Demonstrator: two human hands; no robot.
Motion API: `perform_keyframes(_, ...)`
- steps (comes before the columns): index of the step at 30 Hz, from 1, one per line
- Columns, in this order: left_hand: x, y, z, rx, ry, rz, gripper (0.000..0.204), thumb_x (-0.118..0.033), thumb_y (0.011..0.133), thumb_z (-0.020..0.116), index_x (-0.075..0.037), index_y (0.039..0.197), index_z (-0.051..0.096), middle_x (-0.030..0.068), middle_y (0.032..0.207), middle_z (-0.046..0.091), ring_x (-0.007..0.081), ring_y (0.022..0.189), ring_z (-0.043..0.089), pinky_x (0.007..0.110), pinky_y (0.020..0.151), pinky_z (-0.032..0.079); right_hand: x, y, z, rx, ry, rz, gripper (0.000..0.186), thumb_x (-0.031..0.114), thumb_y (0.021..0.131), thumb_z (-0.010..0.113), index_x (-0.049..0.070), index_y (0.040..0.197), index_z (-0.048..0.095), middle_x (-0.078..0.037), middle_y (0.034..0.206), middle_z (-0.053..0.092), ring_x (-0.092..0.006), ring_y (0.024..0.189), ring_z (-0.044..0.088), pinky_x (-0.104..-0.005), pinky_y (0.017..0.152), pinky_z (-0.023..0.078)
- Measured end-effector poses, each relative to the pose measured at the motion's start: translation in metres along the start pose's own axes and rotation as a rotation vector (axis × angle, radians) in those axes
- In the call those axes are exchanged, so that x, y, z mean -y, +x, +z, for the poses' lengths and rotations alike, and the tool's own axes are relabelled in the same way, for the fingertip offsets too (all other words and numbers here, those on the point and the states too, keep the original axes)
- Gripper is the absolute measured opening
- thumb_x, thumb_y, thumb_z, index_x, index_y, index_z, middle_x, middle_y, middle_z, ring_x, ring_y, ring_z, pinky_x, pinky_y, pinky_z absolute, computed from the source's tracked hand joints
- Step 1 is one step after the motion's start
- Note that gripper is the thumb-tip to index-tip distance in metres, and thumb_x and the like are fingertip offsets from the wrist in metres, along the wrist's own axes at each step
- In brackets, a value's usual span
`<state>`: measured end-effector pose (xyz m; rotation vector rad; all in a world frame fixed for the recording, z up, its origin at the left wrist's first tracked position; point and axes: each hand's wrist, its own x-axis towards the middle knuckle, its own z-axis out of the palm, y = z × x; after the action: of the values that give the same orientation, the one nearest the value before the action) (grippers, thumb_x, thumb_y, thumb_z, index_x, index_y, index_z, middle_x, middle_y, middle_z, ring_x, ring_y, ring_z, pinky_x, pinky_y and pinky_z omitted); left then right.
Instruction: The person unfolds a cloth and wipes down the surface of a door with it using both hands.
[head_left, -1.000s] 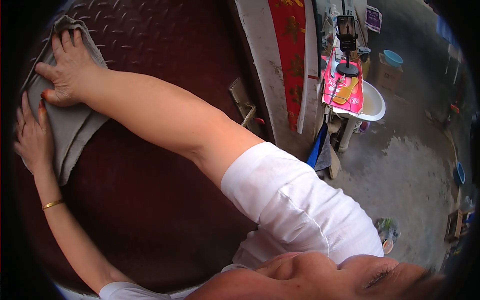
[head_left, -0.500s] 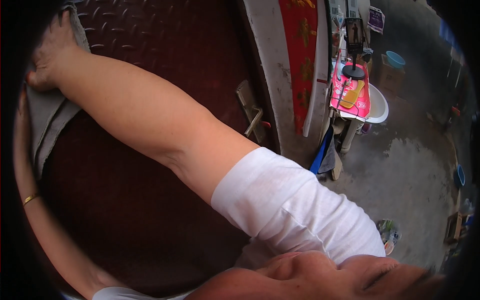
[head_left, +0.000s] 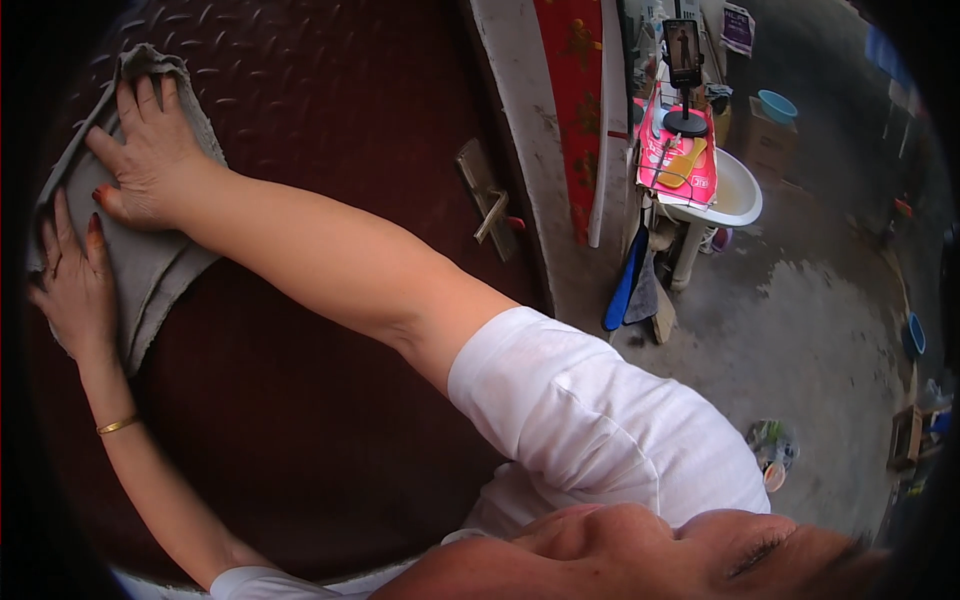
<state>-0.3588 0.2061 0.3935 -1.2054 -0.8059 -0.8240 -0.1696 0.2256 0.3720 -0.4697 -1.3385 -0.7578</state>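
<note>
grey thick-edged cloth [head_left: 165,262]: spread flat against the dark red-brown patterned metal door [head_left: 320,420], beneath both hands
right hand [head_left: 150,165]: fingers spread, palm down on the cloth, gripping nothing visible
left hand [head_left: 80,290]: fingers extended, slightly parted, flat on its lower part
since half a second ago: cloth and hands nearer the brass-coloured lever handle [head_left: 488,205]

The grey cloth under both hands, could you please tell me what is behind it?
The dark red door shows around the grey cloth; whatever is directly behind it is covered, hence unseen.
</note>
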Motion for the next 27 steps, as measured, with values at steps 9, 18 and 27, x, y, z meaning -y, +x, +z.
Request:
perform_keyframes(9, -0.037, -0.079, -0.036, 0.164, 0.088, 0.019, 0.058, -0.052, 0.098, 0.022, -0.026, 0.149, 0.018, 0.0080, 0.148, 0.034, 0.0244, 0.126, 0.046, 0.055, 0.107, 0.022, 0.034, -0.083, -0.037, 0.149, -0.023, 0.061, 0.058, 0.041, 0.079, 0.059, 0.011, 0.128, 0.050, -0.033, 0.141, 0.029, -0.0484, 0.132, 0.022, -0.0606, 0.108, 0.010)
perform_keyframes(18, -0.078, -0.161, -0.086, 0.278, -0.070, -0.053, 0.062, -0.050, 0.092, 0.036, -0.017, 0.145, 0.030, 0.0090, 0.144, 0.033, 0.0318, 0.134, 0.028, 0.059, 0.108, 0.018, 0.067, -0.166, -0.062, 0.254, -0.103, 0.061, 0.056, 0.038, 0.078, 0.063, 0.012, 0.127, 0.052, -0.029, 0.137, 0.035, -0.0449, 0.124, 0.033, -0.0583, 0.105, 0.019)
perform_keyframes(27, -0.115, -0.255, -0.128, 0.581, -0.129, -0.071, 0.061, -0.046, 0.092, 0.040, -0.011, 0.142, 0.033, 0.0143, 0.137, 0.040, 0.0371, 0.129, 0.033, 0.061, 0.105, 0.020, 0.100, -0.263, -0.090, 0.462, -0.167, 0.076, 0.054, 0.039, 0.077, 0.064, 0.013, 0.124, 0.051, -0.021, 0.131, 0.044, -0.0377, 0.118, 0.039, -0.0525, 0.100, 0.028)
